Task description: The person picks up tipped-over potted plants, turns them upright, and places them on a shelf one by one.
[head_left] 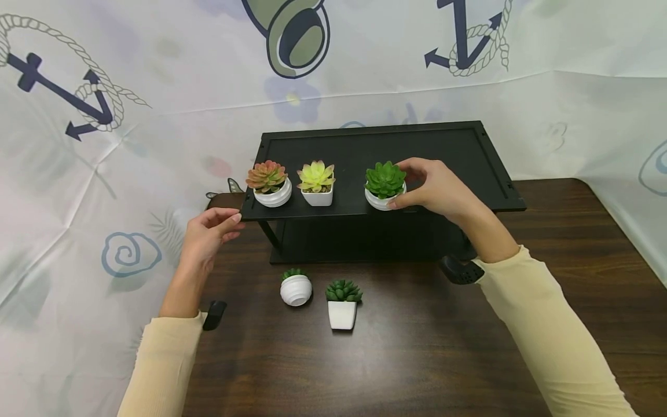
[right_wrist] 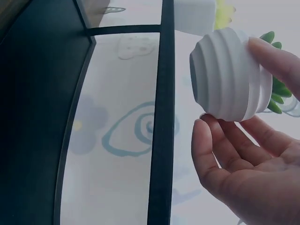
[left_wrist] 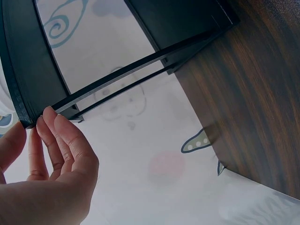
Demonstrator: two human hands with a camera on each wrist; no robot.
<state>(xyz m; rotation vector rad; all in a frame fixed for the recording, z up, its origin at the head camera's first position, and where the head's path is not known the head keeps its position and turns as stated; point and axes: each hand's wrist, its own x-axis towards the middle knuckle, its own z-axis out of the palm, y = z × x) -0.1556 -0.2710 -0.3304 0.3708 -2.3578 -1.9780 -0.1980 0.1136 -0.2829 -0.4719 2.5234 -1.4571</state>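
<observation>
My right hand point(head_left: 432, 188) grips a bright green potted succulent point(head_left: 385, 180) by its round white pot, thumb in front and fingers behind. In the right wrist view, the ribbed pot point(right_wrist: 229, 77) is tilted between thumb and fingers, near the shelf's front edge. My left hand point(head_left: 207, 231) pinches the front left corner of a black shelf point(head_left: 417, 145); in the left wrist view, thumb and fingertips meet at that corner. On the shelf top stand a reddish succulent point(head_left: 267, 182) in a round white pot and a yellow-green succulent point(head_left: 316, 184) in a square one.
Two more dark green succulents lie tipped on the brown wooden table point(head_left: 406, 359) before the shelf: one in a round pot point(head_left: 296, 291), one in a square pot point(head_left: 342, 315). The shelf has a lower black level point(head_left: 365, 240). A printed white cloth point(head_left: 182, 139) hangs behind.
</observation>
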